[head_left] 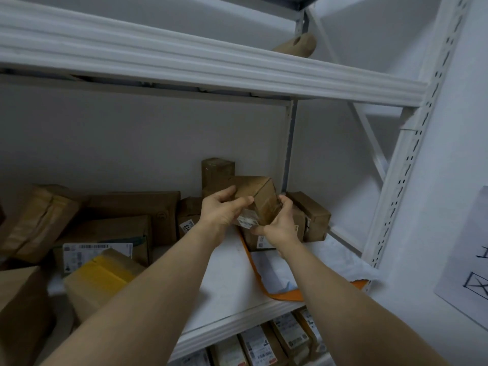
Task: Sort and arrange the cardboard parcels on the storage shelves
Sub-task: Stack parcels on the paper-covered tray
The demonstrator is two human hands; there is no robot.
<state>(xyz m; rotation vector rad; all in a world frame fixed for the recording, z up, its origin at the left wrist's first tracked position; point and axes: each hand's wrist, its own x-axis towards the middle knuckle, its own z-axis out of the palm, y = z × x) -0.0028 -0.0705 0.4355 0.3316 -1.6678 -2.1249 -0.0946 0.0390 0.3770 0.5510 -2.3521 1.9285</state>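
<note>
While both arms reach into the middle shelf (224, 283), my left hand (221, 210) and right hand (281, 224) grip one small cardboard parcel (257, 199) between them, fingers curled round its sides, white label toward me. Parcel held tilted, near the shelf's right rear. Tall parcel (217, 173) upright just behind; brown box (314, 215) just right. Yellow-taped parcel (103, 276) at left. Orange-edged mailer (277, 270) flat under my right wrist.

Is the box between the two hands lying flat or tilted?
Tilted: the box, gripped by left hand and right hand, has its edges slanting against the shelf.
</note>
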